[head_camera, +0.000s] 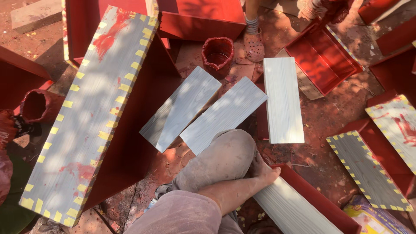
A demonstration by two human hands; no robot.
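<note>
Gripwise, little can be read: at the 9 o'clock edge a red-smeared shape that may be the left hand (6,126) sits against a small dark object (22,125), and I cannot tell whether it is clenched on it or loose. The right hand is out of the frame.

Just beside that shape, towards 10 o'clock, a paint-caked pot (37,106) lies tilted with its dark mouth facing the camera. Touching it on the inner side is a long grey board (89,117), edged with yellow tape tabs and blotched with red. It runs from 11 o'clock down to 8 o'clock and rests on a deep red box (136,143).

At the centre, three plain grey panels lie on the red-stained ground (338,112). Two slanted ones (182,112) (223,115) sit side by side, and an upright one (284,99) is just to their right. Below them the person's bent knee (225,156) in dusty trousers points to the centre, and the bare foot (265,173) rests on another grey panel (292,210), which lies in a red frame at 5 o'clock.

At 12 o'clock a second pot (217,54) stands upright with red paint in it. Near it is another person's foot in a pink clog (253,43). An open red tray (323,58) lies at 1 o'clock. Two more taped panels (368,171) (396,121) lie at 3 to 4 o'clock.
</note>
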